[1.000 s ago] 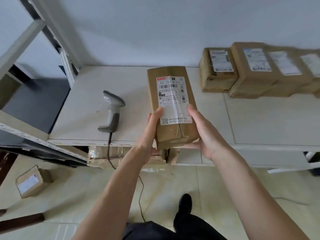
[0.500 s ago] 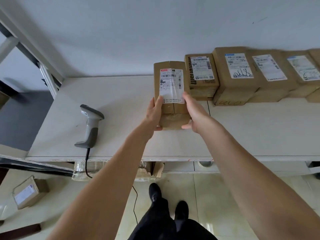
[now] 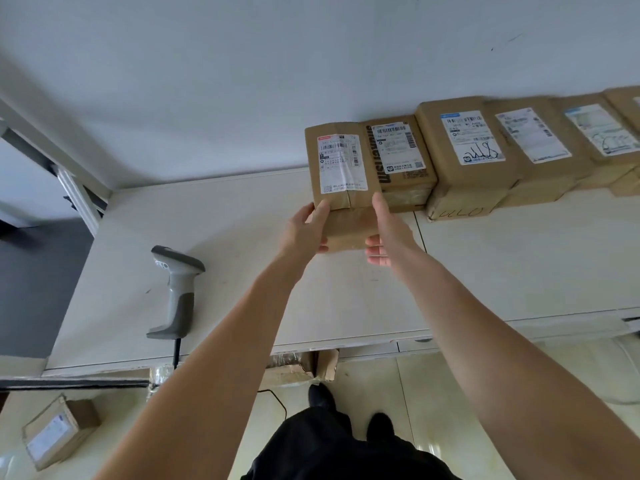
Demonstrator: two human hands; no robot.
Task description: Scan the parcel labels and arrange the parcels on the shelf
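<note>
Fingers of my left hand (image 3: 304,230) and right hand (image 3: 386,233) pinch the near end of the parcel (image 3: 341,178) from either side; parcel sits at the far edge of the shelf (image 3: 242,258), touching the row of parcels (image 3: 485,150) to its right; scanner (image 3: 176,292) lies near left

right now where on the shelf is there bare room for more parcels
Bare shelf lies left of the held parcel, between the back wall and the scanner. Another free strip runs in front of the parcel row, toward the front edge. The back right is crowded, boxes side by side against the wall.
</note>
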